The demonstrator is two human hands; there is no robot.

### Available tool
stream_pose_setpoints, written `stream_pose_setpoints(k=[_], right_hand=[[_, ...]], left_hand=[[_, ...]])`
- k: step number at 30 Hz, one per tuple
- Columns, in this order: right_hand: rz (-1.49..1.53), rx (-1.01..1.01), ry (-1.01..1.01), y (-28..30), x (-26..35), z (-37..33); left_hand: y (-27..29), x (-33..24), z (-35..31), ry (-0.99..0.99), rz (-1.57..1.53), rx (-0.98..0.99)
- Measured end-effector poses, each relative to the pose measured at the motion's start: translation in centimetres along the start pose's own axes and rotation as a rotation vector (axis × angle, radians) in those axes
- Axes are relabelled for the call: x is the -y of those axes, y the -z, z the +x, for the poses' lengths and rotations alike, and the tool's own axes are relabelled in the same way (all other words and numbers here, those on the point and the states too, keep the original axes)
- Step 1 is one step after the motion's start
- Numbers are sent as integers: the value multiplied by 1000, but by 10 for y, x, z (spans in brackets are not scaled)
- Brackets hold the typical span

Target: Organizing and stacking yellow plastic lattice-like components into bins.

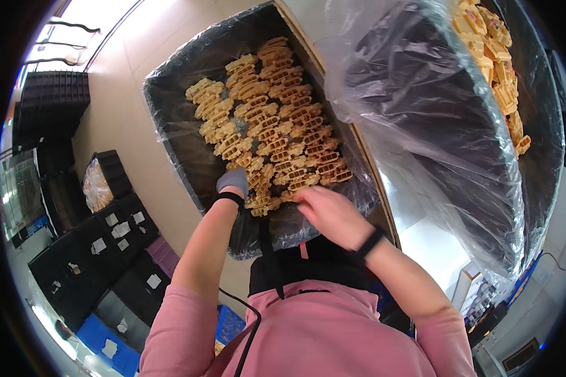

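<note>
Rows of yellow molded plastic parts with slotted openings stand packed in a black bin lined with clear plastic film. My left hand, in a grey glove, reaches in at the near left end of the rows. Its fingers are turned down against the parts and mostly hidden. My right hand is bare and comes in from the near right. Its thumb and fingers are closed together at the edge of a yellow plastic part in the nearest row. Both wrists wear dark bands.
Right of the bin stands a larger container draped in clear film, with more yellow parts piled inside. Black crates with paper labels line the left, near a blue crate and a bagged box. A black cable hangs by my body.
</note>
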State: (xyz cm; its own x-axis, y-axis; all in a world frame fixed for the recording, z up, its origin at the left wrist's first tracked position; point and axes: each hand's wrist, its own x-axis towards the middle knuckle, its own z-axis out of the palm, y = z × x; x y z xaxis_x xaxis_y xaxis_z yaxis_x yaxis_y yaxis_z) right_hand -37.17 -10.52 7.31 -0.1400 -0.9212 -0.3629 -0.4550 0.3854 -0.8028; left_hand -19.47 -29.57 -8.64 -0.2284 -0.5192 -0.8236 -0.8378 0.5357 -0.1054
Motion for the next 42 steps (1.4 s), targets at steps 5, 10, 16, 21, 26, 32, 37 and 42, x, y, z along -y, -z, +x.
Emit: stream_pose_setpoints(k=[5,10,16,21,26,32,37,42], right_hand=[[-402,75,0,-91,-29,89],[-769,91,150,-148,-67,124],[-926,144,264,-163,-91,134],[-862,174,273,-162,-93,135],[-889,275,244,-164,-84,134],[-881,275,183,-174,-81,127],[-903,243,175,-166,-66,131],[-474,87,-80,-88,-11,116]], left_hand=[[1,-8,0,16,83,2],[-1,-7,3,-63,217,108],[5,-10,10,-63,323,103],[15,-11,11,-88,386,118],[17,-7,20,-133,414,138],[15,-13,15,-103,359,112],[49,-15,-8,-109,365,103],[103,16,-73,-392,-597,-96]])
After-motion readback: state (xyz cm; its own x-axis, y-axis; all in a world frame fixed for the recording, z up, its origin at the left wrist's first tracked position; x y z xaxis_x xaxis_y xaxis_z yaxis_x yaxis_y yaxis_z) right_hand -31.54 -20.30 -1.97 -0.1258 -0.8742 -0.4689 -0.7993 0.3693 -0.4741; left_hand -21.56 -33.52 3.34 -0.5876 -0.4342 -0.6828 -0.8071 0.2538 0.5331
